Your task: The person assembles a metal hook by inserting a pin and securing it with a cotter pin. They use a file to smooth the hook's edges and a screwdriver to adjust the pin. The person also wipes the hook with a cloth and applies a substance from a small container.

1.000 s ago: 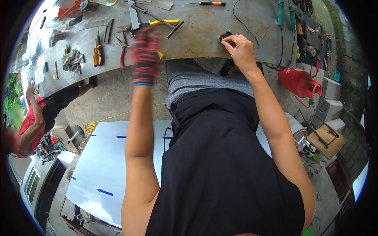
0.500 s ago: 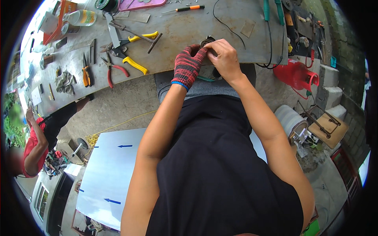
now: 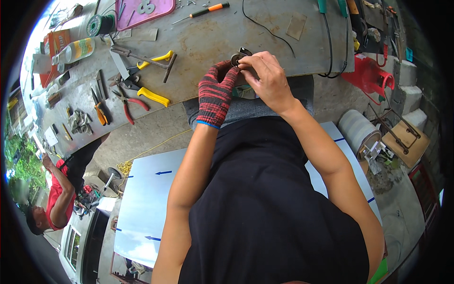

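My left hand [image 3: 217, 90], in a red and black striped knit glove with a blue cuff, is closed round the lower side of a small round metal part [image 3: 235, 59]. A dark bracket-like piece juts from the part's top. My bare right hand [image 3: 268, 81] is bent over its right side, thumb and fingertips pinched close to its face. Whatever lies between those fingertips is too small or hidden to make out. Both hands are at the near edge of a metal worktable [image 3: 208, 40].
Left on the table lie yellow-handled snips [image 3: 153, 96], red-handled pliers [image 3: 126, 106], orange-handled pliers [image 3: 100, 111] and a T-shaped rod [image 3: 169, 68]. Farther back are a screwdriver [image 3: 201, 12] and pink tray [image 3: 158, 9]. A red gas cylinder [image 3: 371, 78] stands right; a person [image 3: 61, 189] is at left.
The view has shifted, so the table's things appear lower and farther left. My right fingers have drawn slightly off the metal part, baring more of its round face; my left hand still holds it.
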The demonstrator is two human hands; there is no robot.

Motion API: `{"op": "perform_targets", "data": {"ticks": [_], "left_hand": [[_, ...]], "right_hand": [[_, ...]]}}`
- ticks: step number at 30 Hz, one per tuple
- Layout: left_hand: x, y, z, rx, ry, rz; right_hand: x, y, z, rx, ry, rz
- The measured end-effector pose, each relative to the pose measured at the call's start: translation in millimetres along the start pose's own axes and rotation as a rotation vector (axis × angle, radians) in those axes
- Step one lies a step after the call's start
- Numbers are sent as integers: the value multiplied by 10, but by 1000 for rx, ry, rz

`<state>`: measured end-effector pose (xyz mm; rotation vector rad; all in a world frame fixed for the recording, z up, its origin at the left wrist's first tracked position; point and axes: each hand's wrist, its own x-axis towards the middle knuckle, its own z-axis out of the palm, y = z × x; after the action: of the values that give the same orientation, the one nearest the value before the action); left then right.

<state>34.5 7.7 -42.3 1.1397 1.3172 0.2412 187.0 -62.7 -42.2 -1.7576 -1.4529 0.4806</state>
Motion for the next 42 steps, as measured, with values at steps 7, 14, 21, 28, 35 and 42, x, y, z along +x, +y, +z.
{"op": "perform_targets", "data": {"ticks": [7,14,21,28,35,42], "left_hand": [[-9,62,-2,7,-24,-20],[11,21,4,-29,-8,-26],[26,79,-2,-33,-30,-43],[90,44,-53,-48,-81,-77],[208,-56,-82,-33,-92,-74],[165,-73,-114,-112,-118,-47]], "right_hand": [[-45,47,-181,-131,67,75],[-115,-18,-29,-99,52,92],[-160,-12,-88,-92,102,143],[-204,84,-126,-108,106,95],[-101,15,154,-129,72,20],[-65,29,219,-104,85,10]]}}
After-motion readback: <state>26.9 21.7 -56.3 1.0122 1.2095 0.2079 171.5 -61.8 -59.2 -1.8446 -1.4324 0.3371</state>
